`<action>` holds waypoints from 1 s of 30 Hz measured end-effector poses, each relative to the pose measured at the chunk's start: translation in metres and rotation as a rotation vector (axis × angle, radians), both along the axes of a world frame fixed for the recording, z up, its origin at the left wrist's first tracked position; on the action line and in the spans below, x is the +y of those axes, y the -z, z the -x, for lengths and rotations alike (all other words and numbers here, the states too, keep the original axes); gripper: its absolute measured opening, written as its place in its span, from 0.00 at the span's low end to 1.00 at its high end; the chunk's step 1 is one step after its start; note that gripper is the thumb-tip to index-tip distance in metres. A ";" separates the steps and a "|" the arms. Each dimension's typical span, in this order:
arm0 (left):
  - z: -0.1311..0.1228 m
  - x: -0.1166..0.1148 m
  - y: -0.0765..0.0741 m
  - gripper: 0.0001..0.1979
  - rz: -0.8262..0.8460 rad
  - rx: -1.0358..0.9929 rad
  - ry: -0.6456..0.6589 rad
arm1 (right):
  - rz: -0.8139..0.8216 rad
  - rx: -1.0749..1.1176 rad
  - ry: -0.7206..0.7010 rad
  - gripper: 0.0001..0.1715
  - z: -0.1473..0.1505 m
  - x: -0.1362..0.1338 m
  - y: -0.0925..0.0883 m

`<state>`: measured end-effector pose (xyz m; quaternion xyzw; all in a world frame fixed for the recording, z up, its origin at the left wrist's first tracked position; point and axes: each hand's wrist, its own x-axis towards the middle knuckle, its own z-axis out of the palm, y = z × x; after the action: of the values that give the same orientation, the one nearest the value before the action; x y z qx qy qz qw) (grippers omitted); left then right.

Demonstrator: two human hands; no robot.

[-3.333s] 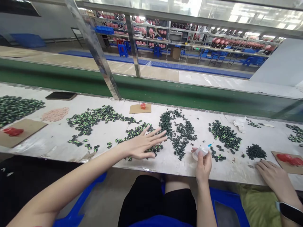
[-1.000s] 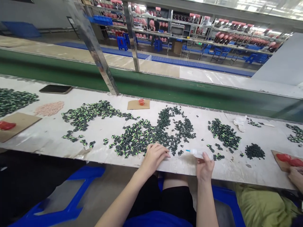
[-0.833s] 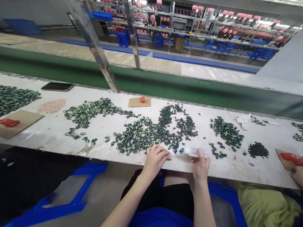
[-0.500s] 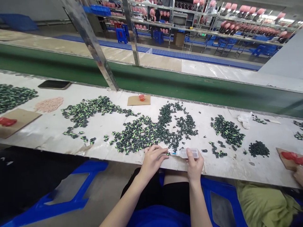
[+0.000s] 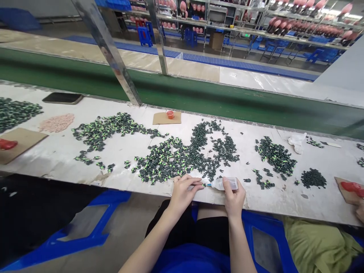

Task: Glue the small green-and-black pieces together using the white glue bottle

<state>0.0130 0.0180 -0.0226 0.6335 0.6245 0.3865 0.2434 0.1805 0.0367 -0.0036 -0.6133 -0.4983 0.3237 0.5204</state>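
Translucent plastic squeeze bottle [image 5: 219, 184] with blue tip [image 5: 209, 185]: in your right hand's [image 5: 235, 197] grip, three o'clock of your left hand [image 5: 183, 190], pinching small black-and-green piece [image 5: 203, 185]. Tip shifted toward nine o'clock, now just beside piece; both hands share one spot.

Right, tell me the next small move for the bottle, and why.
Probably a light squeeze of the translucent squeeze bottle: the right hand grips it nearly level, its blue tip aimed at the small dark-and-green piece pinched in the left hand. Whether tip and piece touch is too small to tell.
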 end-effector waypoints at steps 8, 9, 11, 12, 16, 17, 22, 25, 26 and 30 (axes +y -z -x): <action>0.000 0.000 0.001 0.04 0.000 -0.031 -0.002 | -0.007 -0.016 0.004 0.21 0.000 0.000 0.002; 0.000 0.000 0.001 0.04 0.001 -0.031 -0.001 | -0.007 -0.013 0.008 0.21 0.001 0.000 0.002; 0.000 0.000 0.001 0.04 -0.001 -0.027 0.000 | -0.007 -0.009 0.011 0.21 0.001 0.000 0.003; 0.000 0.000 0.001 0.04 -0.003 -0.022 -0.001 | -0.006 -0.006 0.014 0.21 0.001 -0.001 0.003; 0.000 0.000 -0.001 0.03 0.001 -0.005 -0.002 | 0.001 -0.002 0.017 0.21 0.001 -0.001 0.004; 0.000 0.000 -0.002 0.02 0.006 -0.005 -0.003 | 0.001 -0.002 0.017 0.21 0.001 -0.001 0.004; 0.000 0.000 -0.003 0.02 0.015 0.004 0.002 | -0.014 -0.016 0.022 0.21 0.002 -0.001 0.003; 0.000 0.000 -0.002 0.01 0.013 -0.011 0.001 | -0.022 -0.028 0.024 0.21 0.002 -0.001 0.001; 0.000 0.001 -0.002 0.01 0.014 -0.019 -0.002 | -0.022 -0.031 0.022 0.20 0.002 -0.001 0.001; 0.000 0.001 -0.002 0.03 0.018 -0.039 -0.009 | -0.022 -0.051 0.026 0.21 0.003 -0.001 -0.002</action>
<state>0.0135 0.0194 -0.0204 0.6207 0.6261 0.3943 0.2594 0.1776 0.0355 -0.0020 -0.6221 -0.5069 0.2956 0.5183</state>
